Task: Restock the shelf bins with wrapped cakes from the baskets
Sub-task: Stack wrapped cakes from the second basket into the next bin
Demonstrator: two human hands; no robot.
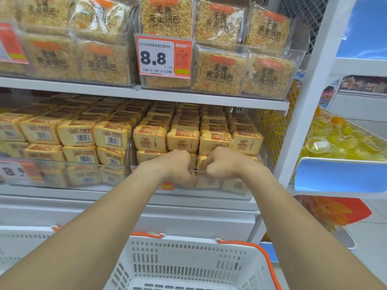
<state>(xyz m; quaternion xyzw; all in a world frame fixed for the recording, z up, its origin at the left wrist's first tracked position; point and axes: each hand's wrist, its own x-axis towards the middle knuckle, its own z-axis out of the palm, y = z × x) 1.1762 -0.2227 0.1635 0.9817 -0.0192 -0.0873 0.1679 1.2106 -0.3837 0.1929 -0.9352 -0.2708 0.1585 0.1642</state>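
Yellow wrapped cakes (183,141) fill a clear shelf bin (234,191) on the middle shelf, stacked in rows. My left hand (178,165) and my right hand (219,163) sit side by side at the bin's front rim, fingers curled over the clear edge and gripping it. The fingertips are hidden behind the rim, among the front cakes. A second clear bin (62,176) to the left holds more of the same cakes. Below my arms stands a white basket (188,260) with orange handles; the part of its inside that I see holds nothing.
The upper shelf carries clear bins of rice-crust packs (217,68) with an 8.8 price tag (164,57). Another white basket (23,241) stands at the lower left. To the right, a white post (310,97) separates a rack of yellow jelly cups (339,141).
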